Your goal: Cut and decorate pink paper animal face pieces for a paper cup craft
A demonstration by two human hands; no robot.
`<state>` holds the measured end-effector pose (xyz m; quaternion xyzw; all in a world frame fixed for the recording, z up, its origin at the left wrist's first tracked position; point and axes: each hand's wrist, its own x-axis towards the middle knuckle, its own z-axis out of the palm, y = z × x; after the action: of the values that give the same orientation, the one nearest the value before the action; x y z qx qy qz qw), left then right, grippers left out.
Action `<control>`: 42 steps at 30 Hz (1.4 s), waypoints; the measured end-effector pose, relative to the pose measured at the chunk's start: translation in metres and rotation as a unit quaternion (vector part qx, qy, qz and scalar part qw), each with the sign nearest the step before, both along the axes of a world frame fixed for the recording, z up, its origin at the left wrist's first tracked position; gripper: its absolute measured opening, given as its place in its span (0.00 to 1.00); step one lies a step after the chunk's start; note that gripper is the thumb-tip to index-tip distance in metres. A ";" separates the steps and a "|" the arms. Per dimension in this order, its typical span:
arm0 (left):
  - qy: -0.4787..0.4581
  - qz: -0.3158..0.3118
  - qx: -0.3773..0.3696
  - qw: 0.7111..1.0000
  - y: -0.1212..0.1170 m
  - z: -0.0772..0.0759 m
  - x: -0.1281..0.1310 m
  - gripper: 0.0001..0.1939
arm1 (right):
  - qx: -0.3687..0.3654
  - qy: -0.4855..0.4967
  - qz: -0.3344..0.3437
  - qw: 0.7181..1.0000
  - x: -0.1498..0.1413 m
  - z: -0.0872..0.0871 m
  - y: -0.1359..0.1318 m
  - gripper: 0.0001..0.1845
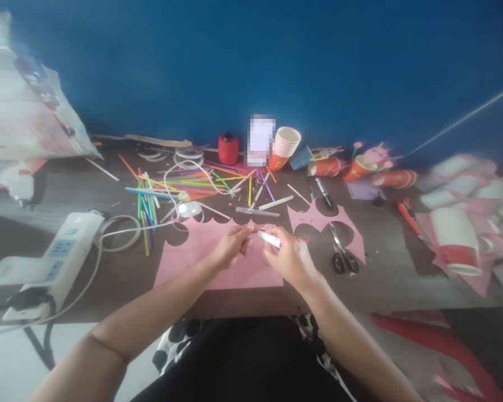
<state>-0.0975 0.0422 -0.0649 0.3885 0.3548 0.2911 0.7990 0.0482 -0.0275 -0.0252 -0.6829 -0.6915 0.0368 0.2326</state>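
Note:
My right hand (291,257) is closed round a white marker (270,239), with one end pointing toward my left hand. My left hand (233,245) has its fingers curled and pinched together close to the marker; whatever is between them is too small to make out. Both hands are over a pink paper sheet (193,259), whose far edge is cut in scallops. To the right of my right hand lies a cut pink paper scrap (314,216). Black-handled scissors (344,261) lie beside it, and a black marker (324,194) is further back.
Coloured sticks (201,184) are strewn behind the sheet. Farther back stand red thread (228,149) and stacked paper cups (285,145). A white power strip (67,251) and cable are at left. A red cutter (408,216) and a white-and-red cup (455,240) lie at right.

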 end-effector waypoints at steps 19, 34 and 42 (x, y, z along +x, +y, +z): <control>0.061 0.019 0.026 0.998 0.003 -0.007 0.002 0.16 | -0.039 0.027 0.058 0.997 0.002 0.010 -0.005 0.13; -0.086 -0.012 -0.086 0.993 0.005 0.008 -0.005 0.14 | -0.051 0.606 -0.073 0.791 0.055 -0.024 0.003 0.14; -0.088 -0.028 -0.087 0.992 0.002 0.005 -0.004 0.12 | 0.021 0.193 -0.118 0.974 0.086 -0.058 0.023 0.11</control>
<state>-0.1012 0.0442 -0.0599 0.3001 0.2962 0.2698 0.8657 0.1347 -0.0044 -0.0833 -0.7350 -0.5483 0.1260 0.3785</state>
